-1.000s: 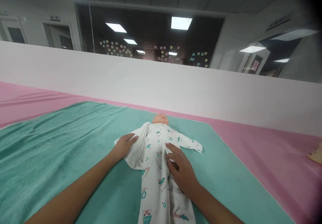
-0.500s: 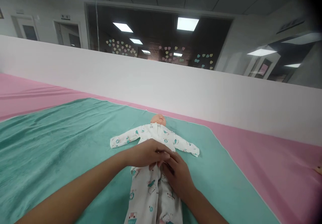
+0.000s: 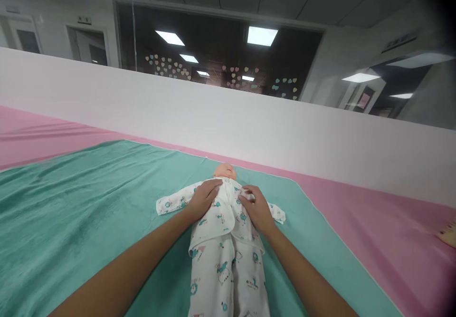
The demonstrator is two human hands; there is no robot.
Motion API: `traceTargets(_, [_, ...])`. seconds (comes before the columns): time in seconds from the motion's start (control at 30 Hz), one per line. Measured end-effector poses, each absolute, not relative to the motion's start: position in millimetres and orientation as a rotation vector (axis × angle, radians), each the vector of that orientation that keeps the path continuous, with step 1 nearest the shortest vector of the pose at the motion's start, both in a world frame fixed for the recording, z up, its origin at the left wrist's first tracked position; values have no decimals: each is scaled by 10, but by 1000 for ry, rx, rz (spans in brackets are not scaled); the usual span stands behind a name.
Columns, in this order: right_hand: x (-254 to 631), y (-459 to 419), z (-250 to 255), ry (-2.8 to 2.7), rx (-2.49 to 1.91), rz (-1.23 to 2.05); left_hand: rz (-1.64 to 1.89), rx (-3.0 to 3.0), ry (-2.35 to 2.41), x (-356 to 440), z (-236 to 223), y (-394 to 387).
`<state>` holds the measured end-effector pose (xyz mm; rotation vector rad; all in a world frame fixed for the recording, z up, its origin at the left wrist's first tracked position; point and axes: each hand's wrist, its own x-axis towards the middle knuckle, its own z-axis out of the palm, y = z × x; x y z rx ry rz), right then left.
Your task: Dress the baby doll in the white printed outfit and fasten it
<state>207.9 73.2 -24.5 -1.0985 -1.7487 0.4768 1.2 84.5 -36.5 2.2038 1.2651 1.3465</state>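
Note:
A baby doll [image 3: 225,170] lies on its back on a teal blanket [image 3: 89,203], dressed in a white printed sleepsuit [image 3: 224,245]. My left hand [image 3: 203,197] rests flat on the left side of the doll's chest, fingers together and stretched toward the collar. On the right side of the chest my right hand [image 3: 254,206] presses down, its fingertips pinching a fold of the white fabric near the shoulder. Both sleeves lie spread out to the sides. The legs of the suit run toward me.
The blanket covers a pink sheet [image 3: 374,222] on a wide surface. A low white partition [image 3: 249,122] runs along the far side. Behind it are dark glass with heart stickers [image 3: 231,74] and ceiling lights. Another person's fingers [image 3: 449,234] show at the right edge.
The open left flap of the suit has been closed over the doll's front. Both hands have moved from the belly up to the chest, now apart on either side.

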Motion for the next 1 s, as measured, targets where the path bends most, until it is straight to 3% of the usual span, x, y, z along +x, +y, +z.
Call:
traceTargets(0.23, [1969, 1471, -115, -1987, -1085, 760, 1240, 2162, 1253, -17, -434, 898])
traceTargets(0.47, [1886, 1524, -122, -1902, -1019, 772, 1086, 2286, 1268, 62, -371, 774])
traceTargets(0.67, [1684, 1533, -92, -1886, -1032, 516, 1043, 2396, 1201, 100, -308, 680])
traceTargets(0.87, [1626, 1442, -162, -1847, -1118, 225, 1309, 2180, 1213, 140, -340, 632])
traceTargets(1.0, [1622, 1288, -202, -1750, -1189, -76, 1438, 1941, 1493, 174, -254, 796])
